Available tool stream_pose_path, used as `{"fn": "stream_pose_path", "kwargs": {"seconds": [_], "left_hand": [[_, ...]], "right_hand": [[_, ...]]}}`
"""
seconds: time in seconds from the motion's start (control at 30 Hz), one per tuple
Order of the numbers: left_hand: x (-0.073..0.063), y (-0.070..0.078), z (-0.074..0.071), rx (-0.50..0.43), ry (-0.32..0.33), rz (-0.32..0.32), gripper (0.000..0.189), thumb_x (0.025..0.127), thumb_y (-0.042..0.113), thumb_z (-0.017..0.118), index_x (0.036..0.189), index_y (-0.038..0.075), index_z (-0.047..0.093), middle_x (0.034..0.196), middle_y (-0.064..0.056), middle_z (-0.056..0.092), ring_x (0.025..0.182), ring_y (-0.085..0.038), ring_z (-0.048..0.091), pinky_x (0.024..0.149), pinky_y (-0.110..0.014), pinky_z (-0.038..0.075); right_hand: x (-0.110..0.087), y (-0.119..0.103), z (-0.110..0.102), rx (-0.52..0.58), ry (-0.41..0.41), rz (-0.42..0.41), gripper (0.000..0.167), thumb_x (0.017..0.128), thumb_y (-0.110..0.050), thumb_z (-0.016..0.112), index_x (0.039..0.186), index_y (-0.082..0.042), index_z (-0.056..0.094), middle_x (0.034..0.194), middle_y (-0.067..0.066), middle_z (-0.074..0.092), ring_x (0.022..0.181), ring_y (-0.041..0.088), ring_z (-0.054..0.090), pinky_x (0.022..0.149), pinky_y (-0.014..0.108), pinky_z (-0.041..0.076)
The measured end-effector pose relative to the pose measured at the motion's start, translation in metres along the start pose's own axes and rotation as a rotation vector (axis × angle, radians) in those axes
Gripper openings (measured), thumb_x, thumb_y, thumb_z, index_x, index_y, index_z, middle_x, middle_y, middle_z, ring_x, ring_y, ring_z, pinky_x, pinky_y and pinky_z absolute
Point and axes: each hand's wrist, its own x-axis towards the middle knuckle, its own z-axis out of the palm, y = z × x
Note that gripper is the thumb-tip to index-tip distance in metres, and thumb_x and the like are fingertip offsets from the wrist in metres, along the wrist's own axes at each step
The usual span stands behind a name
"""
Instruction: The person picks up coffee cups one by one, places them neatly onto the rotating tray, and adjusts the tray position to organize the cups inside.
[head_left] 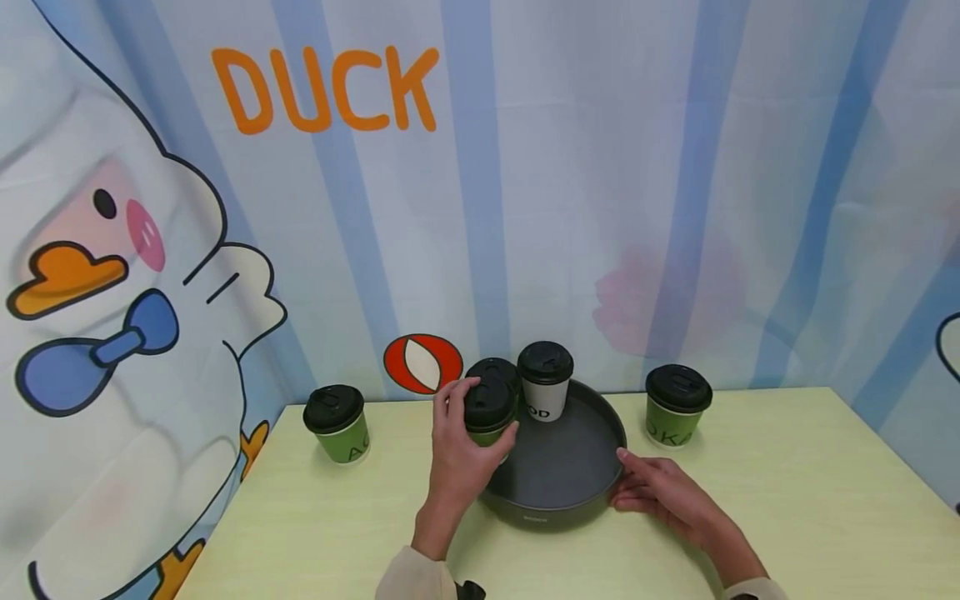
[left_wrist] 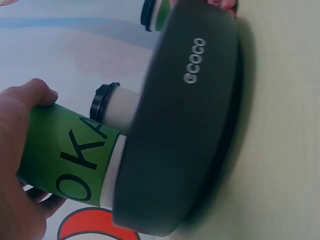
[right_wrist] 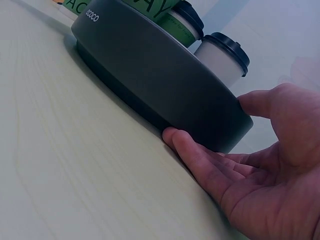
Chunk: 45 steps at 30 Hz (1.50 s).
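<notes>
Our left hand curls its fingers round a green cup at the dark pan's left side; our right hand grips its right edge. Inside, we see a white cup and a second green cup. Our desk carries a third green cup left, a fourth green cup right.

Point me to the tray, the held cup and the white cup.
Tray [head_left: 573, 464]: head view, bare part of its floor.
Held cup [left_wrist: 72, 154]: left wrist view, green sleeve.
White cup [head_left: 546, 392]: head view, white side below the lid.
</notes>
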Motion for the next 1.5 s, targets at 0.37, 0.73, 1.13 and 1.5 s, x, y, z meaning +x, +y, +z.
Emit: {"fn": "stream_pose_path", "kwargs": {"seconds": [0.37, 0.73, 1.13, 1.5], "left_hand": [[-0.012, -0.003, 0.013, 0.058, -0.023, -0.024, 0.069, 0.083, 0.026, 0.088, 0.14, 0.016, 0.051, 0.144, -0.014, 0.042, 0.131, -0.033, 0.051, 0.104, -0.049, 0.052], [-0.024, -0.01, 0.015, 0.1, -0.069, -0.083, 0.068, 0.084, 0.028, 0.087, 0.14, 0.016, 0.05, 0.143, -0.013, 0.042, 0.126, -0.03, 0.054, 0.103, -0.046, 0.053], [-0.027, -0.016, 0.013, 0.13, -0.068, -0.08, 0.072, 0.084, 0.034, 0.087, 0.142, 0.016, 0.047, 0.143, -0.011, 0.043, 0.124, -0.028, 0.056, 0.102, -0.047, 0.054], [-0.014, -0.025, -0.011, -0.07, 0.096, -0.198, 0.039, 0.107, 0.032, 0.055, 0.133, 0.003, 0.058, 0.13, -0.014, 0.057, 0.119, -0.034, 0.054, 0.102, -0.055, 0.048]], "right_hand": [[0.0, 0.001, 0.0, 0.002, -0.004, 0.002, 0.057, 0.11, -0.042, 0.051, 0.122, 0.014, 0.052, 0.098, 0.013, 0.067, 0.09, 0.018, 0.072, 0.087, 0.033, 0.06], [0.001, 0.0, 0.0, 0.001, -0.003, -0.005, 0.059, 0.11, -0.042, 0.051, 0.124, 0.016, 0.05, 0.099, 0.014, 0.068, 0.09, 0.019, 0.072, 0.087, 0.033, 0.06], [-0.001, 0.001, 0.001, -0.007, 0.001, 0.006, 0.059, 0.11, -0.042, 0.049, 0.125, 0.016, 0.05, 0.099, 0.014, 0.068, 0.09, 0.019, 0.072, 0.087, 0.033, 0.06], [0.0, 0.0, 0.001, -0.007, 0.008, 0.012, 0.061, 0.11, -0.043, 0.051, 0.124, 0.016, 0.05, 0.099, 0.014, 0.067, 0.09, 0.019, 0.072, 0.087, 0.033, 0.06]]}}
